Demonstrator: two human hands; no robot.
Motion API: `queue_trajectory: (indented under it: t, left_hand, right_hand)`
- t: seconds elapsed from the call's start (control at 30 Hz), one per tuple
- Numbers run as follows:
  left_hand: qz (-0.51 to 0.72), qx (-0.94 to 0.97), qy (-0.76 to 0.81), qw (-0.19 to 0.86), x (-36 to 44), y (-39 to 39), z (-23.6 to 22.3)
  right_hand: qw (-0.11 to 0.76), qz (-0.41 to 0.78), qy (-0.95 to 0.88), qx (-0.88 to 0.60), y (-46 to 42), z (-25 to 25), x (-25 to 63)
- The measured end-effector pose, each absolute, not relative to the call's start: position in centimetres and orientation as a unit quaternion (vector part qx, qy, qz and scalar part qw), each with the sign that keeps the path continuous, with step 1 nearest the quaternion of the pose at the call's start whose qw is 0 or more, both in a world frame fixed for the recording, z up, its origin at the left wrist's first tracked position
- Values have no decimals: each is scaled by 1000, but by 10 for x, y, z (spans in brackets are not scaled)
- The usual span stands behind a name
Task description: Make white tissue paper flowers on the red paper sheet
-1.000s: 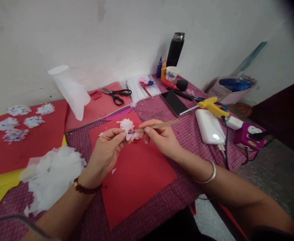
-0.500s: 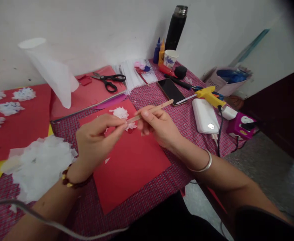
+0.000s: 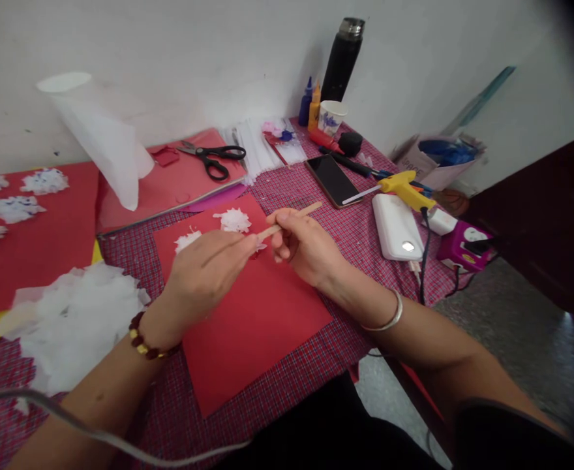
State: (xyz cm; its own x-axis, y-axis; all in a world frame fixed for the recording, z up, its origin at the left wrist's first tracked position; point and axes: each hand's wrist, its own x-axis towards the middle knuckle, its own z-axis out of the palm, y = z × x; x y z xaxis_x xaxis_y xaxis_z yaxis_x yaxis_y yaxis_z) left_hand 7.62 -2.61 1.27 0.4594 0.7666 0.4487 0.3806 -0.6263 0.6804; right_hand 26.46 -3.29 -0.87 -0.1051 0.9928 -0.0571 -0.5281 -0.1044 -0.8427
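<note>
A flat wooden craft stick [image 3: 309, 209] is held above a sheet of red paper [image 3: 262, 320]. My right hand [image 3: 304, 248] grips it near the middle between thumb and fingers, and its far end sticks out past them. At the near end my left hand [image 3: 211, 271] is closed, fingertips pinching the stick's tip; whether anything else is between them is hidden. White paper flowers [image 3: 235, 220] lie on the red sheet just beyond my hands, one partly covered by them.
A yellow glue gun [image 3: 403, 188] rests by a phone [image 3: 333, 179] and a white power bank [image 3: 397, 225]. Scissors [image 3: 213, 158] lie behind. Thin white paper pieces [image 3: 81, 320] pile at left; a rolled white sheet [image 3: 101, 137] leans on the wall. A cable [image 3: 96, 434] crosses the foreground.
My left hand has moved slightly right and turned more palm-down over the stick's near end. The stick's far end has shifted a little left and down. My right hand keeps its grip.
</note>
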Motion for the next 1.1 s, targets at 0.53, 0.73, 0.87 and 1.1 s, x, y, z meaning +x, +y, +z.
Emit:
queue_trajectory:
  t: [0.53,0.73,0.87,1.1]
  left_hand:
    - [85,873,456,147,95,24,3]
    - [60,865,474,151,88,24,-1]
    - [50,872,469,132,91,22,1]
    - [53,871,468,138,90,22,0]
  right_hand:
    - [424,454,-566,-542,-3,-26,298]
    - [389,452,-583,-551,-4,-30,292]
    - [412,460,-571,-541,-5,-31,286]
    - [405,448,-600,-525,-7,-32,283]
